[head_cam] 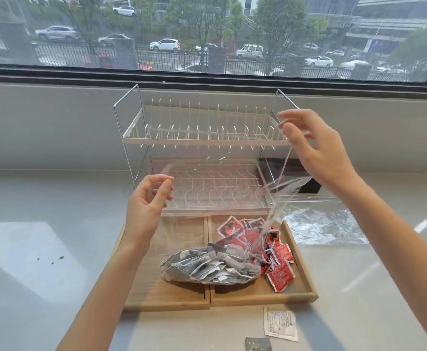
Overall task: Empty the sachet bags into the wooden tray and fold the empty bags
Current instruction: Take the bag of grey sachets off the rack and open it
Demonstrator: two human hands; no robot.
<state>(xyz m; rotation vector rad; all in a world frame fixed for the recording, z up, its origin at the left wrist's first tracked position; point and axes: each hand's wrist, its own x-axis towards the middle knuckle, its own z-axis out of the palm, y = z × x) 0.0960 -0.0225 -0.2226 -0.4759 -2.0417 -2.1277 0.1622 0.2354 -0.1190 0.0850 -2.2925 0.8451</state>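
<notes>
A clear plastic bag (194, 224) hangs open between my hands over the wooden tray (306, 274). My left hand (147, 206) pinches its left edge. My right hand (313, 150), raised higher, pinches its right corner. Several grey sachets (212, 267) lie in the bag's bottom, which rests across the tray's middle divider. Loose red sachets (280, 272) fill the tray's right compartment.
A white two-tier dish rack (202, 141) stands right behind the tray, below a window. An empty clear bag (321, 224) lies flat on the counter to the right. A white sachet (280, 325) and a grey sachet (258, 345) lie in front of the tray.
</notes>
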